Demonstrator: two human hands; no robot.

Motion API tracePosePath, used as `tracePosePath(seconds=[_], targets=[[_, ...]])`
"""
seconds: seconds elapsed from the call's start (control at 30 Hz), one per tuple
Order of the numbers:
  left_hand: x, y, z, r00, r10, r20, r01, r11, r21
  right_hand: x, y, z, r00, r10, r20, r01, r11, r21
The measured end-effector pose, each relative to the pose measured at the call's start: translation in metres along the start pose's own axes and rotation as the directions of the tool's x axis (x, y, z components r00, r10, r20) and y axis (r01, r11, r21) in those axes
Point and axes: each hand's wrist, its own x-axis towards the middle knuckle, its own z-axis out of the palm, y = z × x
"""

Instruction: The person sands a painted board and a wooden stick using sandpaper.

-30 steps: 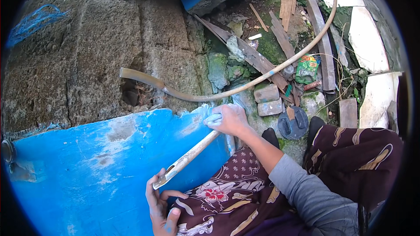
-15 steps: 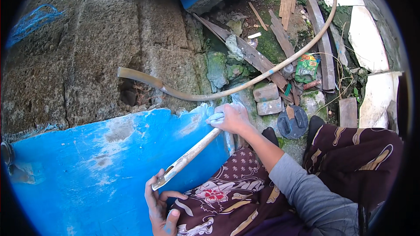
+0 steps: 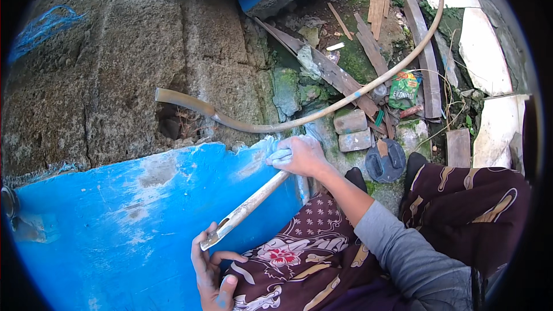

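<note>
A whitish, stained pipe [image 3: 246, 210] with a notch cut near its lower end slants over the blue surface. My right hand [image 3: 299, 157] is closed around its upper end. The fingers there look pale blue; whether that is a coating or a cloth I cannot tell. At the notched end, my left hand [image 3: 216, 273] has its fingers spread, with fingertips against the pipe and the thumb apart from it. Below the pipe lies patterned dark cloth [image 3: 305, 236] over my lap.
Beyond my hands a long beige hose [image 3: 299, 121] curves over rough concrete [image 3: 132, 75]. A worn blue-painted slab [image 3: 132, 219] spreads to the left. Bricks [image 3: 352, 131], a dark round object [image 3: 386, 161], wooden planks [image 3: 340, 75] and a green packet [image 3: 404, 89] lie to the right.
My right hand has shifted slightly left and down along the upper part of the pipe. The left hand and the pipe's notched end stay almost where they were.
</note>
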Motion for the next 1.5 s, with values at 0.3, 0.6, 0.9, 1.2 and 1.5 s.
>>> tracePosePath(seconds=[0.3,0.6,0.9,1.2,1.5], targets=[[-0.002,-0.001,0.000,1.000,-0.003,0.002,0.003,1.000,-0.024,0.003,-0.003,0.025,0.986,-0.159,-0.042,0.165,0.967,0.192],[-0.002,0.000,-0.001,1.000,0.018,-0.003,-0.018,1.000,-0.014,-0.005,-0.025,-0.011,0.993,-0.117,0.029,0.104,0.953,0.283],[0.004,-0.011,0.000,0.988,0.057,-0.142,-0.023,0.971,0.236,0.005,0.008,0.013,0.999,0.048,0.013,-0.050,0.990,0.131],[-0.003,-0.001,-0.005,1.000,0.015,0.009,-0.015,1.000,0.020,-0.012,-0.056,-0.005,0.965,-0.262,0.018,0.238,0.902,0.361],[0.002,-0.008,-0.001,0.986,0.048,-0.163,-0.003,0.963,0.268,-0.006,-0.019,0.014,0.991,-0.002,-0.132,0.035,0.967,0.252]])
